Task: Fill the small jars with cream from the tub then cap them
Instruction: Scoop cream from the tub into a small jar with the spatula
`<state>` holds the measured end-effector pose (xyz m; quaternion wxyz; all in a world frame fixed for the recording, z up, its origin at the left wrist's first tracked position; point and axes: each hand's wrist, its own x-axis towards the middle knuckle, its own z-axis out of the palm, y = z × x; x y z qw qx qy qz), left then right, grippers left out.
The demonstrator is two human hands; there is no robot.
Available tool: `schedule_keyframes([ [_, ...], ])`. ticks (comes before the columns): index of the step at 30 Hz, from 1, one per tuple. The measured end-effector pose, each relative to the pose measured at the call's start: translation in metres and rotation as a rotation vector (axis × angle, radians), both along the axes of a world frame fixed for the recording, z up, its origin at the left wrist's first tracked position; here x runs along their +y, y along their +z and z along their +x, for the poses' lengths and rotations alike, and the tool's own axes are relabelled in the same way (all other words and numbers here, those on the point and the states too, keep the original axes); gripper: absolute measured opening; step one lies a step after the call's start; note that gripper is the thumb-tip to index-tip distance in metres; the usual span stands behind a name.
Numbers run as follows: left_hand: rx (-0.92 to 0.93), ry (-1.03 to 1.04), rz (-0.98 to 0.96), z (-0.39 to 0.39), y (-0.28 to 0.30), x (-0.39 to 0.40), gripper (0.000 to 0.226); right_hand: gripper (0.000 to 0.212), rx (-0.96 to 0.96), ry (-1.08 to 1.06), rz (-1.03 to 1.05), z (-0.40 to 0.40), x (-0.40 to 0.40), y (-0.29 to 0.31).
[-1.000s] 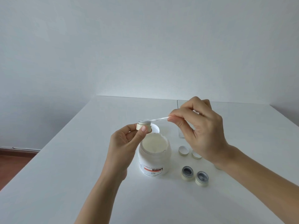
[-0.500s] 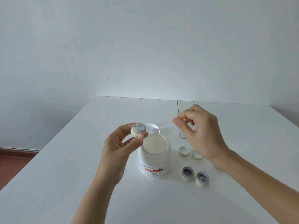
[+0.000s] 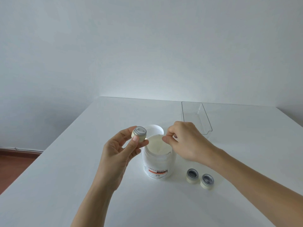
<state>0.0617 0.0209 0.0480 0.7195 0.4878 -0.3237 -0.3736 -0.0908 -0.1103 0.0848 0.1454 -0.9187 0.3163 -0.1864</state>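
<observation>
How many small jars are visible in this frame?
3. One jar is held in the left hand; two jars stand on the table right of the tub. The right hand may hide more.

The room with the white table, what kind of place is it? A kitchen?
Probably not a kitchen; a plain room at home, though I cannot be sure. All that shows is a bare white table, blank walls and a strip of reddish-brown floor.
</observation>
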Motion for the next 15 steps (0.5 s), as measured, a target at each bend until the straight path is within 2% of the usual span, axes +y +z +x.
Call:
schedule_keyframes([
  [4, -0.059, 0.006, 0.011, 0.002, -0.003, 0.001, 0.044, 0.037, -0.076, -0.109, 0.218, -0.007, -0.01, 0.003],
  [7, -0.093, 0.02, 0.027, 0.003, -0.004, 0.0, 0.041, 0.041, -0.118, -0.177, 0.351, -0.014, -0.021, 0.004],
  [12, -0.188, 0.048, 0.06, 0.0, -0.002, -0.003, 0.035, 0.024, -0.218, -0.249, 0.627, -0.024, -0.036, 0.011],
  [15, -0.237, 0.092, 0.086, -0.001, -0.001, -0.006, 0.035, 0.025, -0.284, -0.278, 0.699, -0.027, -0.043, 0.019],
])
